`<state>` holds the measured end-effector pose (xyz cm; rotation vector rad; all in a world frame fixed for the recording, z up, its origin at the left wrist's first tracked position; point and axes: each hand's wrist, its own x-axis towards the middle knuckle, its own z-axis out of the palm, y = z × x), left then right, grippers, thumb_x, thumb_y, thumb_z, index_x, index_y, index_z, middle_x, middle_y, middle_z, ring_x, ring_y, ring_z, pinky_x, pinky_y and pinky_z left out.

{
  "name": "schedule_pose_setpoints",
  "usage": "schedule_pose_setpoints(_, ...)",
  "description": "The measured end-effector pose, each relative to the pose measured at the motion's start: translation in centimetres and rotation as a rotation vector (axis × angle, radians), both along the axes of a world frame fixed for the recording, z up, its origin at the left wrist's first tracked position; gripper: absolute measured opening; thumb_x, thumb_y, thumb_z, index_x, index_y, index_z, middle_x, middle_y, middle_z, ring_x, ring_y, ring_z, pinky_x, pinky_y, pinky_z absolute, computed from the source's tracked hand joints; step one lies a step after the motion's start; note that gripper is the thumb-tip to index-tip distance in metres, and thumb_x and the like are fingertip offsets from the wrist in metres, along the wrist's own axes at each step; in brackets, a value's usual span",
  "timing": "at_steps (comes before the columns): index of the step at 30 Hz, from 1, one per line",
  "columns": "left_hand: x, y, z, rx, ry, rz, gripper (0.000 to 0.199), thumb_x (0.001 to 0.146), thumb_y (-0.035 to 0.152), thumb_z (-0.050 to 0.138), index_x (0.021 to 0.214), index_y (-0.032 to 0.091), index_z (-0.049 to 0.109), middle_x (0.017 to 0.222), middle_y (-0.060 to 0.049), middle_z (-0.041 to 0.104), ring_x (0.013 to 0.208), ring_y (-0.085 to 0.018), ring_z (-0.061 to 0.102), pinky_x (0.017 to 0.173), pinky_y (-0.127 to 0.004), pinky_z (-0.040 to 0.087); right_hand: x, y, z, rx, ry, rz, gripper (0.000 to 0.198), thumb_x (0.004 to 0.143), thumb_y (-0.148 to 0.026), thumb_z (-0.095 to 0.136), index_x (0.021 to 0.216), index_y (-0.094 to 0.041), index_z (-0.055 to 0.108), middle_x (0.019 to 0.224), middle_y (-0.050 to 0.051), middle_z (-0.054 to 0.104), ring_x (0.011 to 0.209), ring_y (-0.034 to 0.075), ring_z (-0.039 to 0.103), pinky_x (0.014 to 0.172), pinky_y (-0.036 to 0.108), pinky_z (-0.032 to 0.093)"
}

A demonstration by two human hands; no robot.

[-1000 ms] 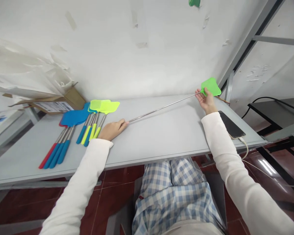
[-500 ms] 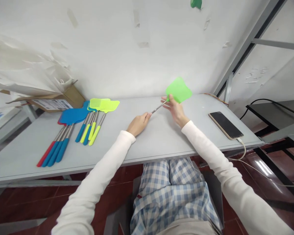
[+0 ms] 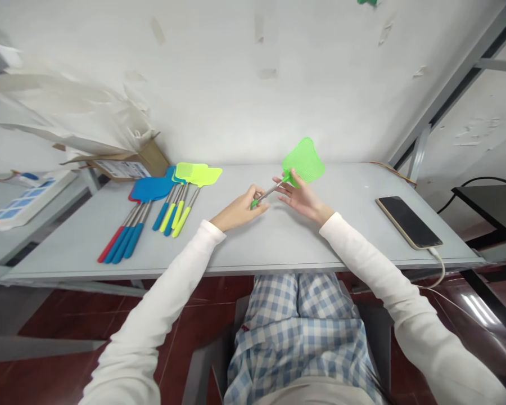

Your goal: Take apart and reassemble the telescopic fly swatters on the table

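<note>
A green fly swatter (image 3: 304,160) is held above the table between both hands, tilted up to the right. My left hand (image 3: 240,209) is closed around its handle end, and a bit of green handle shows between thumb and fingers. My right hand (image 3: 302,198) grips the neck below the swatter head with its thumb, the other fingers partly spread behind the metal shaft. Left of the hands, yellow fly swatters (image 3: 208,176) lie overlapping with blue ones. Farther left is a bunch of blue fly swatters (image 3: 148,190) with a red-handled fly swatter (image 3: 111,244).
A phone (image 3: 409,222) with a white cable (image 3: 439,264) lies on the grey table (image 3: 278,247) at the right. An opened cardboard box (image 3: 154,160) stands at the back left. The white wall (image 3: 236,112) closes off the table's rear edge.
My left hand has loosened a little, baring part of the green handle. The swatter head has turned slightly, and the camera view has shifted left.
</note>
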<state>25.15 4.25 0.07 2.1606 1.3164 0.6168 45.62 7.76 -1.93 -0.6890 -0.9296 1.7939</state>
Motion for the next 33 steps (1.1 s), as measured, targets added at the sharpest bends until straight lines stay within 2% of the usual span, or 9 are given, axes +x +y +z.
schedule_pose_setpoints(3, -2.5, -1.6, -0.1, 0.026, -0.047, 0.022, 0.033, 0.089, 0.045, 0.049, 0.11, 0.02, 0.051, 0.111, -0.007, 0.061, 0.1, -0.018, 0.058, 0.092, -0.033, 0.045, 1.0, -0.5, -0.6, 0.006, -0.061, 0.168, 0.025, 0.09, -0.047, 0.061, 0.103, -0.027, 0.066, 0.122, 0.003, 0.068, 0.103, 0.018, 0.064, 0.08, 0.03, 0.056)
schedule_pose_setpoints(5, -5.1, -3.0, -0.3, 0.018, -0.055, 0.113, 0.034, 0.089, 0.046, 0.049, 0.111, 0.02, 0.053, 0.112, -0.007, 0.062, 0.102, -0.019, 0.059, 0.092, -0.033, 0.047, 1.8, -0.9, -1.4, -0.012, -0.13, 0.28, 0.028, 0.092, -0.044, 0.059, 0.11, -0.024, 0.066, 0.125, 0.007, 0.067, 0.102, 0.019, 0.066, 0.08, 0.032, 0.057)
schedule_pose_setpoints(10, -14.0, -6.1, -0.6, 0.06, -0.01, 0.542, 0.045, 0.082, 0.048, 0.053, 0.115, 0.017, 0.058, 0.12, -0.011, 0.054, 0.084, -0.017, 0.059, 0.064, -0.029, 0.052, 3.2, -1.4, -2.7, -0.116, -0.222, 0.295, 0.024, 0.098, -0.03, 0.049, 0.104, -0.017, 0.068, 0.103, 0.008, 0.073, 0.082, 0.015, 0.07, 0.075, 0.028, 0.057)
schedule_pose_setpoints(13, -18.3, -7.0, -0.4, 0.087, 0.209, 0.772, 0.04, 0.08, 0.037, 0.054, 0.112, 0.015, 0.061, 0.108, -0.011, 0.055, 0.093, -0.021, 0.058, 0.083, -0.035, 0.053, 3.2, -1.3, -2.6, -0.157, -0.215, 0.277, 0.03, 0.101, -0.029, 0.041, 0.097, -0.015, 0.068, 0.087, 0.006, 0.073, 0.071, 0.013, 0.069, 0.07, 0.026, 0.056)
schedule_pose_setpoints(15, -20.0, -7.1, -0.4, 0.115, 0.339, 0.879, 0.036, 0.079, 0.031, 0.051, 0.109, 0.014, 0.062, 0.098, -0.011, 0.056, 0.107, -0.026, 0.054, 0.098, -0.04, 0.048, 3.0, -1.3, -2.5, -0.172, -0.215, 0.261, 0.035, 0.102, -0.032, 0.038, 0.096, -0.015, 0.068, 0.082, 0.005, 0.072, 0.066, 0.013, 0.067, 0.067, 0.025, 0.056)
schedule_pose_setpoints(19, -21.1, -6.0, -1.2, 0.118, 0.467, 0.968, 0.041, 0.079, 0.029, 0.044, 0.11, 0.008, 0.061, 0.09, -0.015, 0.058, 0.116, -0.031, 0.049, 0.103, -0.044, 0.043, 2.9, -1.3, -2.6, -0.177, -0.209, 0.226, 0.038, 0.102, -0.034, 0.037, 0.093, -0.015, 0.068, 0.076, 0.004, 0.07, 0.061, 0.012, 0.064, 0.064, 0.025, 0.054)
schedule_pose_setpoints(23, -21.0, -4.4, -2.1, 0.007, 0.573, 1.027, 0.046, 0.082, 0.035, 0.04, 0.113, 0.007, 0.061, 0.106, -0.023, 0.059, 0.106, -0.036, 0.053, 0.09, -0.051, 0.047, 3.0, -1.4, -2.8, -0.177, -0.212, 0.215, 0.038, 0.102, -0.034, 0.037, 0.09, -0.015, 0.068, 0.073, 0.004, 0.068, 0.06, 0.012, 0.062, 0.063, 0.024, 0.052)
schedule_pose_setpoints(27, -20.7, -2.9, -2.3, -0.042, 0.668, 1.021, 0.049, 0.082, 0.039, 0.044, 0.114, 0.006, 0.061, 0.116, -0.026, 0.056, 0.109, -0.041, 0.051, 0.081, -0.05, 0.046, 3.0, -1.4, -2.8, -0.186, -0.213, 0.203, 0.041, 0.103, -0.037, 0.034, 0.091, -0.015, 0.067, 0.073, 0.004, 0.068, 0.059, 0.013, 0.061, 0.062, 0.025, 0.051)
schedule_pose_setpoints(33, -19.7, -1.9, -2.0, -0.07, 0.623, 1.037, 0.058, 0.086, 0.043, 0.043, 0.126, 0.002, 0.052, 0.131, -0.031, 0.047, 0.116, -0.043, 0.05, 0.085, -0.049, 0.045, 2.8, -1.5, -2.3, -0.269, -0.163, 0.094, 0.05, 0.104, -0.04, 0.023, 0.088, -0.016, 0.064, 0.063, 0.003, 0.063, 0.054, 0.014, 0.057, 0.057, 0.026, 0.047)
